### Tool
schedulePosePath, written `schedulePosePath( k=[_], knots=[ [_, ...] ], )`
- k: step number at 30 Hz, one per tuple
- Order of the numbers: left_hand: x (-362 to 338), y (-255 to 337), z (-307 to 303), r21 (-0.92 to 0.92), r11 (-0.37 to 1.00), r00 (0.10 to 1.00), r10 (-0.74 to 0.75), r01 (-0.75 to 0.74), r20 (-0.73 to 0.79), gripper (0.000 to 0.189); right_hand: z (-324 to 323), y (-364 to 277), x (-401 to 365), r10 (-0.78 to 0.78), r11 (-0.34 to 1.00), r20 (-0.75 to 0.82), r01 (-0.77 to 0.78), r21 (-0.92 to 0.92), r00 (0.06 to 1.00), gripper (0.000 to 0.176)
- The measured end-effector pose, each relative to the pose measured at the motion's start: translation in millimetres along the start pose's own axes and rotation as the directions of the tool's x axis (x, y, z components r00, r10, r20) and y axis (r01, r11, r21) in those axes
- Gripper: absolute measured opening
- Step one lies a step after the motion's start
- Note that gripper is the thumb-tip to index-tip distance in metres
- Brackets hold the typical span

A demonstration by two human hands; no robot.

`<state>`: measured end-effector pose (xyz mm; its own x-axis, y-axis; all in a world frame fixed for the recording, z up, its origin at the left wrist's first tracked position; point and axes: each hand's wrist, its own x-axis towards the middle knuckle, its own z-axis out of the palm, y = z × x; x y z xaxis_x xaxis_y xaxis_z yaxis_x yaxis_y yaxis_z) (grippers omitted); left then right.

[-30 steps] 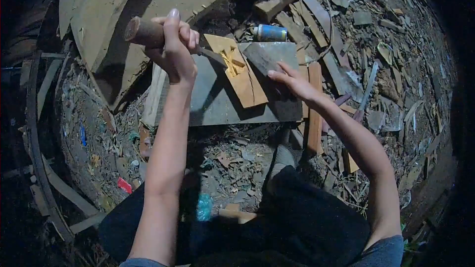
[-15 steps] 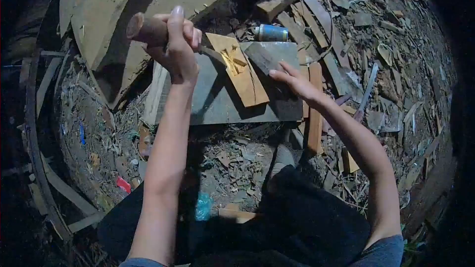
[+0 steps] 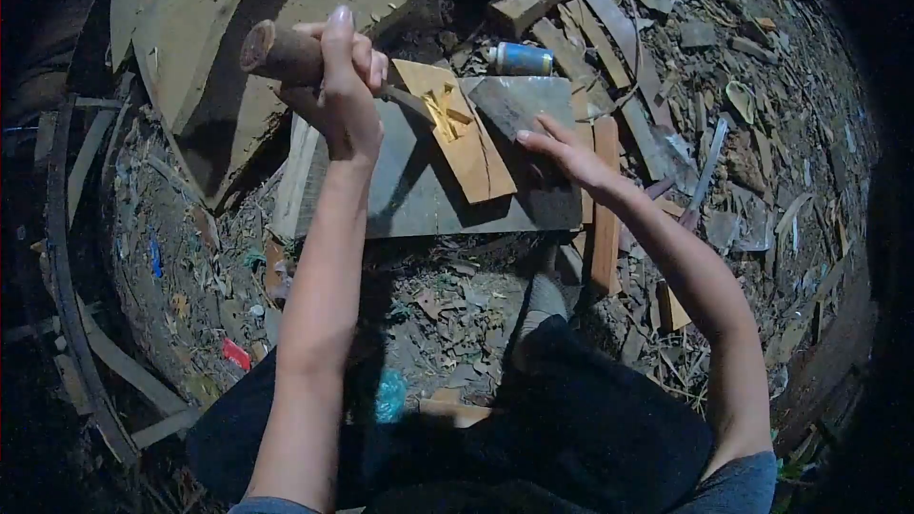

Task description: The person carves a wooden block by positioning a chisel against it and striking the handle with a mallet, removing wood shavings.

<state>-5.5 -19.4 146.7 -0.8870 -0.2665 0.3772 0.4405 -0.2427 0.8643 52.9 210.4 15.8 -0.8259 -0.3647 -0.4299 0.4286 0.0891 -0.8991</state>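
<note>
My left hand (image 3: 345, 86) is closed around the thick round wooden handle (image 3: 290, 55) of a narrow metal-bladed tool. Its blade (image 3: 407, 102) slants down to the right, its tip at the carved recess of a light wooden piece (image 3: 486, 171). That piece lies tilted on a grey board (image 3: 409, 214), a dark crack line along its right side. To its right, my right hand (image 3: 571, 157) grips a dark grey wooden piece (image 3: 503, 107), thumb and one finger showing on top and the other fingers hidden.
A blue can (image 3: 522, 59) lies behind the board. Reddish-brown wood strips (image 3: 606, 209) stand along its right edge. Large curved slabs (image 3: 200, 29) fill the upper left. Wood scraps cover the ground around my legs, with a red wrapper (image 3: 236, 354) and a teal plastic bag (image 3: 389, 396).
The view has shifted very slightly. Both hands, the tool and the carved piece keep nearly the same positions.
</note>
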Motion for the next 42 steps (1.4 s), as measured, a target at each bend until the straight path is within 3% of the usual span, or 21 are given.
schedulePosePath(
  k=[3,5,6,9,11,15,21,23,33,35,36,38,42],
  knots=[
    [0.1,-0.3,0.0,-0.016,1.0,1.0,0.005,-0.005,0.003,0.02,3.0,-6.4,-3.4,0.048,0.998,0.008,-0.048,0.03,0.999,0.073],
    [0.2,-1.9,1.1,-0.011,1.0,0.999,0.009,-0.009,-0.044,0.02,10.6,-22.3,-15.7,0.058,0.998,-0.075,-0.055,0.042,0.995,0.057],
    [-0.6,-1.5,2.6,-0.012,1.0,0.999,0.008,-0.009,-0.044,0.02,10.5,-19.2,-14.2,0.059,0.998,-0.076,-0.056,0.042,0.995,0.057],
    [-3.1,1.2,8.8,0.031,0.999,0.999,0.032,-0.031,-0.03,0.02,7.4,-11.1,-8.9,0.002,0.994,-0.055,0.004,0.111,0.998,0.06],
    [-4.4,1.8,12.3,0.036,0.999,0.999,0.031,-0.031,-0.021,0.019,4.0,-12.6,-8.4,0.009,0.999,-0.015,-0.01,-0.033,1.0,0.083],
    [-3.9,0.7,12.2,0.044,0.998,0.999,0.039,-0.038,-0.021,0.021,1.8,0.2,-0.4,-0.029,0.999,-0.043,0.028,-0.023,0.999,0.082],
    [-1.7,1.4,6.8,0.006,1.0,0.999,0.003,-0.002,-0.04,0.021,1.6,-3.8,-2.5,0.059,0.998,-0.011,-0.059,-0.003,0.998,0.074],
    [-2.4,3.8,6.6,0.007,1.0,1.0,0.003,-0.003,-0.016,0.021,5.7,-8.8,-7.6,0.029,1.0,-0.063,-0.028,0.008,0.998,0.069],
    [-1.5,2.8,3.9,0.009,1.0,1.0,-0.001,0.001,-0.009,0.021,0.9,4.7,2.4,-0.057,0.998,-0.022,0.058,0.018,0.998,0.071],
    [-2.6,4.2,4.2,-0.054,0.998,1.0,0.015,-0.016,-0.023,0.02,8.3,-18.0,-13.0,0.104,0.994,-0.089,-0.107,-0.029,0.991,0.067],
    [-4.0,5.0,2.5,-0.052,0.999,1.0,0.015,-0.016,-0.024,0.02,6.2,-9.9,-8.7,0.104,0.994,-0.086,-0.107,-0.029,0.991,0.067],
    [-5.1,6.4,-0.7,0.079,0.996,1.0,-0.027,0.028,-0.016,0.02,-2.0,9.6,5.6,-0.049,0.999,-0.02,0.049,-0.014,0.999,0.075],
    [2.1,8.3,-4.8,-0.007,1.0,0.999,-0.028,0.028,-0.026,0.02,-1.0,0.5,0.1,0.055,0.998,-0.039,-0.056,-0.029,0.998,0.076]
  ],
)
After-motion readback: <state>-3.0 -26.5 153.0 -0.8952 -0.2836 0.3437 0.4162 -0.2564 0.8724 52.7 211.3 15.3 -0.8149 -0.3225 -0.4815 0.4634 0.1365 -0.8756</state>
